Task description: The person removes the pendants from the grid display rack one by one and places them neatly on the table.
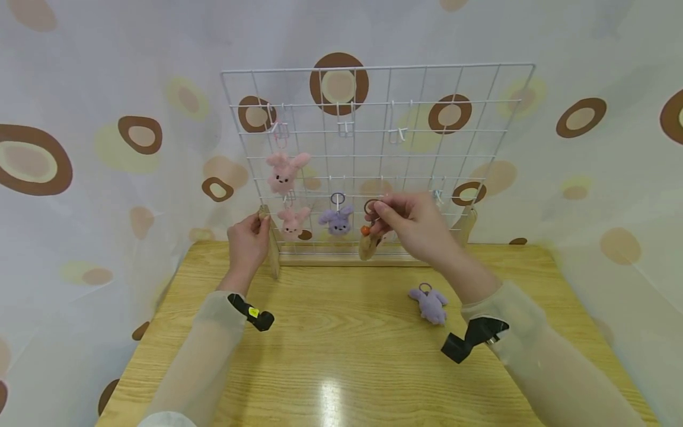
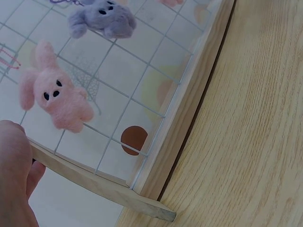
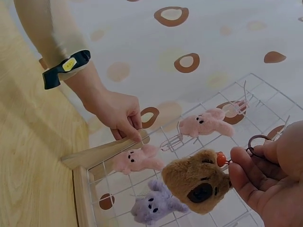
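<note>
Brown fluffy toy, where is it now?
In the head view, the brown fluffy toy is held in the person's right hand, in front of the white wire rack, just right of the hanging purple bunny.

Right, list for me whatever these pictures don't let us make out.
Head view: the lower part of the right wooden support, hidden behind the right hand and wrist.
Head view: the face of the purple plush on the table; it seems turned away.
Left wrist view: what the pink shape is; the top edge cuts it off.
Right wrist view: any marks on the yellow label; too small to read.
</note>
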Tool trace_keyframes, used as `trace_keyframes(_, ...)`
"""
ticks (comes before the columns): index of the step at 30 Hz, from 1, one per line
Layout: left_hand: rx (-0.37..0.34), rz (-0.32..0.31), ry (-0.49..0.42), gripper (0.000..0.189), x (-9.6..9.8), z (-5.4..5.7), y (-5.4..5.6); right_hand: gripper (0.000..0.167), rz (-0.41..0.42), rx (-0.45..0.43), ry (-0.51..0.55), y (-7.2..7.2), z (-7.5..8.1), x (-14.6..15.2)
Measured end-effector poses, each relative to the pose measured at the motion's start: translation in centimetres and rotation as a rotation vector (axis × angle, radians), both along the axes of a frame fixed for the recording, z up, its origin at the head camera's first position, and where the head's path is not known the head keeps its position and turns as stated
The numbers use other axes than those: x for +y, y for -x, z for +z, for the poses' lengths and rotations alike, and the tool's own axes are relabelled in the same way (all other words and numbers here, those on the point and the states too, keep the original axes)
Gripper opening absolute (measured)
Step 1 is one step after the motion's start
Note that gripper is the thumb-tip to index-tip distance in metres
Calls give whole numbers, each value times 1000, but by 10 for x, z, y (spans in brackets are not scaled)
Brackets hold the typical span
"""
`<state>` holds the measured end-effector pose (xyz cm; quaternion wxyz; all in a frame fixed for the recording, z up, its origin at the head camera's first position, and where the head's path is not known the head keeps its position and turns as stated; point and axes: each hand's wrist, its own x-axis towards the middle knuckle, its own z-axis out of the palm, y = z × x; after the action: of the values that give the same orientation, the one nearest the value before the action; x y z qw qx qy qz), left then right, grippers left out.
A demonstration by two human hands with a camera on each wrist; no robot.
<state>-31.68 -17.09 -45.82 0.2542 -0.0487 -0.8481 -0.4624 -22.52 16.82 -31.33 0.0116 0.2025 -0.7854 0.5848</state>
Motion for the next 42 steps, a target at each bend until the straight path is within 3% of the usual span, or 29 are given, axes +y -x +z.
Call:
trace_keyframes(11, 1, 1, 6, 26, 0, 0, 0, 23, 35, -43, -9, -12, -24, 9)
trace_keyframes(27, 5, 2, 15, 28, -2, -1, 1, 21, 57, -39, -1, -21, -60, 29)
trace_keyframes(36, 11, 1, 18, 27, -1, 0, 0, 22, 15, -46, -71, -25, -81, 42)
trace_keyframes(42, 6, 8, 30, 26, 0, 0, -1, 21, 22, -41, -51, -28, -92, 46)
